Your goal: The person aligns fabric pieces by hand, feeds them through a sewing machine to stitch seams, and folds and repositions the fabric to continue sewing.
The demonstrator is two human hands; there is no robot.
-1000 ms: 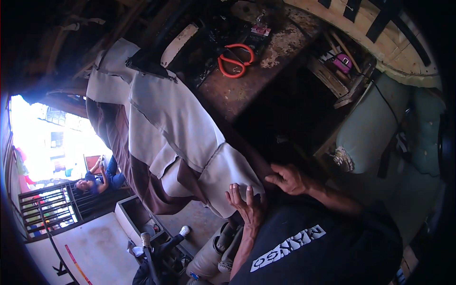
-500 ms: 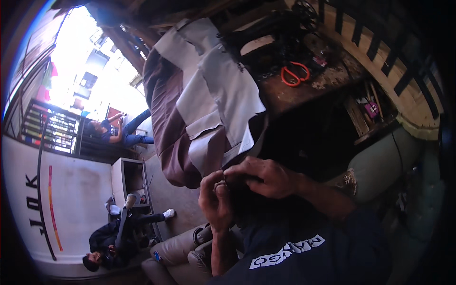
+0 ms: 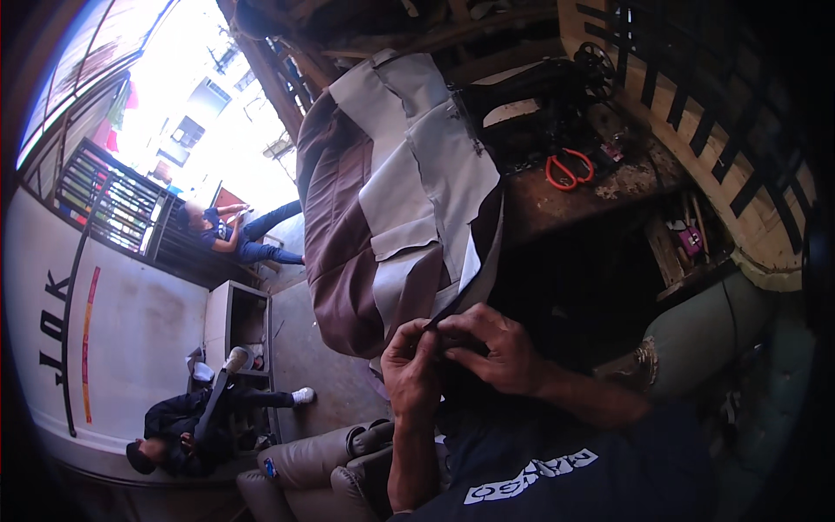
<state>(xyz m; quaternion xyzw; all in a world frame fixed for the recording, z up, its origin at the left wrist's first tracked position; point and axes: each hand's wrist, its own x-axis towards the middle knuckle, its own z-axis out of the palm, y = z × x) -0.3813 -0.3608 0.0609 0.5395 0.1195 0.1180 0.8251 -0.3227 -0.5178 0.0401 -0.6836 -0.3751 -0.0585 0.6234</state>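
A large upholstery cover of brown [image 3: 335, 235] and light grey panels drapes from the sewing machine [image 3: 513, 100] toward me. Its near corner comes down to my hands. My left hand [image 3: 410, 370] pinches the dark edge there between thumb and finger. Beside it, almost touching, my right hand [image 3: 497, 348] is closed on the same edge, its fingers bent. Whatever small detail lies between the fingertips is too dark to make out. Orange-handled scissors [image 3: 570, 170] lie on the worn wooden machine table [image 3: 535, 213], beyond my right hand.
An open drawer [image 3: 670, 261] under the table holds a pink object and sticks. At the right lies a thick grey-green roll [image 3: 709, 322]. Grey padded cushions [image 3: 313, 457] sit at the lower left. Two people [image 3: 204, 418] are seated at the left, near a white cabinet [image 3: 224, 317].
The whole view has shifted, so the cover, machine and scissors appear slightly lower and farther right. Both hands stay closed at the cover's edge, the fingers slightly rearranged.
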